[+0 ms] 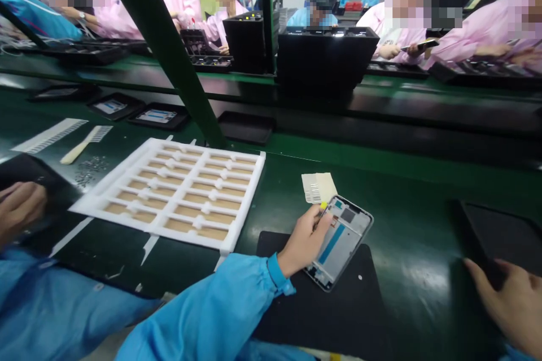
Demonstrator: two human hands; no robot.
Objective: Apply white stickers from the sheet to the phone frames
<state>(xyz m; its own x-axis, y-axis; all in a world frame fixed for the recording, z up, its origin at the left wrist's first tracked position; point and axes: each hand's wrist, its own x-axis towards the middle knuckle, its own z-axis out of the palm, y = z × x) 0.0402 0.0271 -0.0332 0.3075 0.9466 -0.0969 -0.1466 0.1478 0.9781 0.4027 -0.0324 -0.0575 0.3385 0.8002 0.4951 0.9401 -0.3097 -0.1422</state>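
My left hand [302, 242] is closed on a phone housing [342, 242], an open silver-edged frame with a blue strip inside. It holds the housing tilted by its left side, above a black mat [322, 318]. A small yellow tab [324, 205] shows by my fingertips; what it belongs to is unclear. At the right, my right hand [510, 302] grips the near edge of a black tray [503, 237], thumb outside, other fingers partly hidden. Just beyond the housing lies a cream sticker sheet [319, 186] with a row of small labels.
Left of the mat lies a white foam tray [243, 203] with rows of slots. A co-worker's hand [23, 206] is at the far left. A slanted green post [169, 51] rises behind the foam. Small black trays [157, 117] line the back; people in pink sit beyond.
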